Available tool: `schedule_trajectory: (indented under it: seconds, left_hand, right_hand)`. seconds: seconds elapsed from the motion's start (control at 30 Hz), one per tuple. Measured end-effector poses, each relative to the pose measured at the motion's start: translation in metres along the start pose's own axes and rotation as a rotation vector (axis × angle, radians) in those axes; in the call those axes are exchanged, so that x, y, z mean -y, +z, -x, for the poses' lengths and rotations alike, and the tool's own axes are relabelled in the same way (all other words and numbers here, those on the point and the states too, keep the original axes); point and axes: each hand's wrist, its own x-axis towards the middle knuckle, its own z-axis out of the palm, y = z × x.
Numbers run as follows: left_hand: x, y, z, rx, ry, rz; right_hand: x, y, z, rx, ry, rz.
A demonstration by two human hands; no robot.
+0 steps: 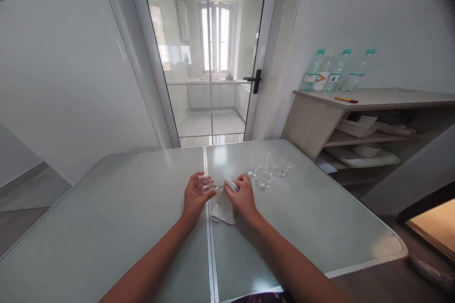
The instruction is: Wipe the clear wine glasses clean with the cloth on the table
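Observation:
My left hand (pixel 195 197) is closed around the bowl of a clear wine glass (pixel 203 185), which lies sideways with its mouth to the left and its stem to the right. In my right hand (pixel 245 195) is a white cloth (pixel 225 210), pinched round the foot end of the glass, so the foot is hidden. The cloth's loose part hangs down over the table. Just beyond my right hand, several more clear stemmed glasses (pixel 267 184) stand close together.
The pale table (pixel 135 227) has a seam down its middle. At the right, a wooden shelf unit (pixel 314 120) bears several plastic bottles (pixel 332 78) and a yellow-red pen-like stick (pixel 346 99). A glass door (pixel 227 123) with a black handle (pixel 256 81) stands behind the table.

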Motion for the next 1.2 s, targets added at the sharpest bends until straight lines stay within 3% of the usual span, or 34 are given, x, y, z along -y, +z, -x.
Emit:
schedule_trajectory:
  seconds: [0.1,0.2,0.33,0.47,0.57,0.7,0.8,0.9,0.93,1.03,1.2]
  left_hand:
    - [0.002,-0.002,-0.002,-0.032,0.027,-0.041]
    - [0.004,-0.005,-0.002,-0.042,0.037,-0.06]
    - [0.011,-0.008,-0.003,0.024,0.07,-0.042]
    - [0.02,-0.006,-0.002,0.195,0.052,-0.02]
    - [0.02,-0.004,-0.003,0.273,0.042,0.034]
    - [0.012,-0.004,-0.004,0.243,0.061,0.041]
    - [0.006,-0.004,-0.002,0.257,0.01,-0.063]
    - [0.003,-0.002,0.0,0.295,0.006,-0.15]
    - [0.002,-0.001,0.001,0.302,0.011,-0.167]
    - [0.003,0.002,0.0,0.312,0.011,-0.188]
    - [0.007,0.001,-0.001,0.328,0.01,-0.203]
  right_hand:
    - [0.012,-0.005,0.002,-0.047,-0.146,-0.119]
    - [0.018,-0.004,0.006,0.168,-0.164,-0.181]
    - [0.016,0.005,0.012,0.385,-0.141,0.023]
    - [0.011,0.012,0.018,0.434,-0.139,0.314]
    - [0.012,0.007,0.017,0.388,-0.129,0.404]
    - [0.016,-0.03,0.006,0.219,-0.112,0.239]
    - [-0.001,-0.088,-0.009,-0.041,-0.044,0.154]
    - [-0.042,-0.153,-0.023,-0.289,0.166,0.35]
    - [-0.058,-0.17,-0.027,-0.306,0.242,0.436]
    - [-0.102,-0.193,-0.034,-0.114,0.401,0.586]
    - [-0.13,-0.174,-0.04,-0.025,0.4,0.61]
